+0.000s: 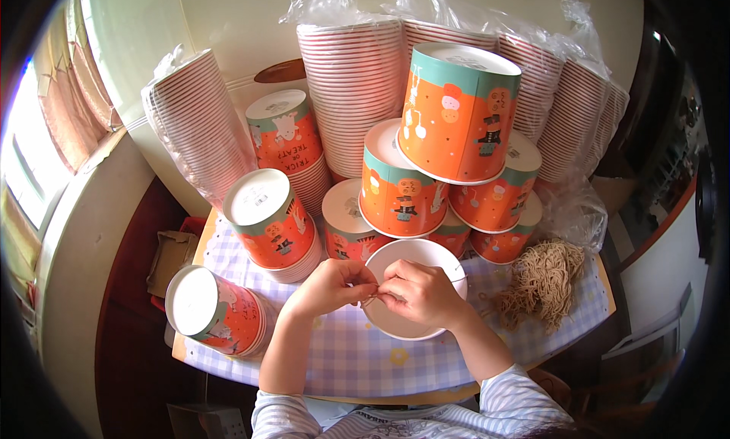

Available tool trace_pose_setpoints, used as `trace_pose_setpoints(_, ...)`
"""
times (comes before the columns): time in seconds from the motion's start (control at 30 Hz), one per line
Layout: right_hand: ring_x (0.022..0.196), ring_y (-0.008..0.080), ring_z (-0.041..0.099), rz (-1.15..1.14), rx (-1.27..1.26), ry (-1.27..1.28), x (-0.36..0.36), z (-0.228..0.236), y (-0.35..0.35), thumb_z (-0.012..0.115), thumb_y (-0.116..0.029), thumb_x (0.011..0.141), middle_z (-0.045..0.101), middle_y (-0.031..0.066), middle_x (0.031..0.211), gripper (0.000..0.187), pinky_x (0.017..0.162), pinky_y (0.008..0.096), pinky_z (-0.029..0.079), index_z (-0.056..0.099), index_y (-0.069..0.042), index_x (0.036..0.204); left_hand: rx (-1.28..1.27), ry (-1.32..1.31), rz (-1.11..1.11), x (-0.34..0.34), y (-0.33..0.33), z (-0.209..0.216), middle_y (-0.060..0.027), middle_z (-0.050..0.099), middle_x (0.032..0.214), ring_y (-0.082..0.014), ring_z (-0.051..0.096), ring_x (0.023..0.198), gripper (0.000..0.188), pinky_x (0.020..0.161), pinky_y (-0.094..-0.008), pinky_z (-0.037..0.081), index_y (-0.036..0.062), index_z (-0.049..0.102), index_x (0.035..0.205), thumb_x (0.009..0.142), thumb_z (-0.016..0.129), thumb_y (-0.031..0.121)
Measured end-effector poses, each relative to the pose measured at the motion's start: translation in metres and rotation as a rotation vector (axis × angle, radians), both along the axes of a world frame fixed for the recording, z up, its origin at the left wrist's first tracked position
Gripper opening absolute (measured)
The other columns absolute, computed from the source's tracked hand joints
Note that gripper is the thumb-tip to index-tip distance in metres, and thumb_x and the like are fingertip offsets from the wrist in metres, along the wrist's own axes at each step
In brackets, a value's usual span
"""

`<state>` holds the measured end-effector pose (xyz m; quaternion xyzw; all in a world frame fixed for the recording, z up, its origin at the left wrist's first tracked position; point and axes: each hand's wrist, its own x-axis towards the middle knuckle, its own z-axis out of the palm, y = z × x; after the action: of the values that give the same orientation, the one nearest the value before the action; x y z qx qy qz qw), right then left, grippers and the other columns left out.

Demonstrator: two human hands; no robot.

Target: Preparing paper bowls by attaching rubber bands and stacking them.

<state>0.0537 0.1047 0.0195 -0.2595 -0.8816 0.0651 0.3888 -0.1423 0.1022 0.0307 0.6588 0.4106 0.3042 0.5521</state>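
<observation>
An open white paper bucket (414, 329) stands upright in front of me, its inside facing up. Over its left rim my left hand (332, 288) is closed in a pinch. My right hand (418, 293) lies over the bucket, its thumb and fingers meeting the left fingertips. Between the two pinches shows a bit of beige string (370, 299), mostly hidden by the fingers. A short dark strand crosses the bucket's right rim. Right of the bucket lies a tangled heap of beige strings (553, 279).
Upside-down orange and green buckets are piled in a pyramid (460, 116) just behind. More nested buckets (262, 218) stand at left, one stack (217, 310) near the table edge. Tall plastic-wrapped stacks (350, 89) line the back. A checked cloth (334, 363) covers the table.
</observation>
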Motion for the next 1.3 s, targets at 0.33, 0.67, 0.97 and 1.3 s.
trace_pose_setpoints(0.33,0.064,0.0153,0.057,0.037,0.003,0.019,0.0005,0.0008,-0.0001,0.067,-0.004,0.061,0.056,-0.001,0.077,0.014,0.053,0.0279,0.047,0.064,-0.009,0.073,-0.072,-0.078,-0.023,-0.003,0.0039,-0.0046,-0.0007,0.06,0.074,-0.0054,0.053,0.064,0.007,0.056,-0.0196,0.044,0.0,0.058,0.086,0.082,0.058,0.006)
trace_pose_setpoints(0.67,0.065,0.0181,0.058,0.085,-0.067,0.042,0.0016,0.0015,0.0007,0.061,0.003,0.062,0.056,0.0007,0.078,0.019,0.055,0.0293,0.048,0.063,-0.008,0.077,-0.025,-0.061,-0.027,-0.0013,0.0044,-0.0036,-0.0002,0.059,0.072,-0.0046,0.053,0.063,0.008,0.054,-0.0182,0.042,0.0014,0.055,0.085,0.085,0.054,0.009)
trace_pose_setpoints(0.97,0.066,0.0182,0.058,0.088,-0.081,0.031,0.0027,0.001,0.0008,0.062,0.002,0.062,0.055,0.0006,0.078,0.018,0.056,0.0299,0.048,0.063,-0.009,0.077,-0.051,-0.112,-0.052,-0.0008,0.005,-0.0073,-0.0018,0.059,0.075,-0.0068,0.055,0.067,0.009,0.058,-0.0204,0.044,0.0001,0.054,0.086,0.088,0.052,0.009)
trace_pose_setpoints(1.3,0.065,0.0182,0.057,0.138,-0.08,0.047,0.004,0.0021,0.0023,0.062,0.003,0.062,0.055,0.0002,0.079,0.018,0.056,0.0299,0.047,0.061,-0.009,0.075,-0.046,-0.153,-0.085,-0.0009,0.0067,-0.0097,-0.0026,0.058,0.078,-0.0074,0.054,0.07,0.011,0.061,-0.0225,0.046,-0.0011,0.053,0.09,0.089,0.048,0.009)
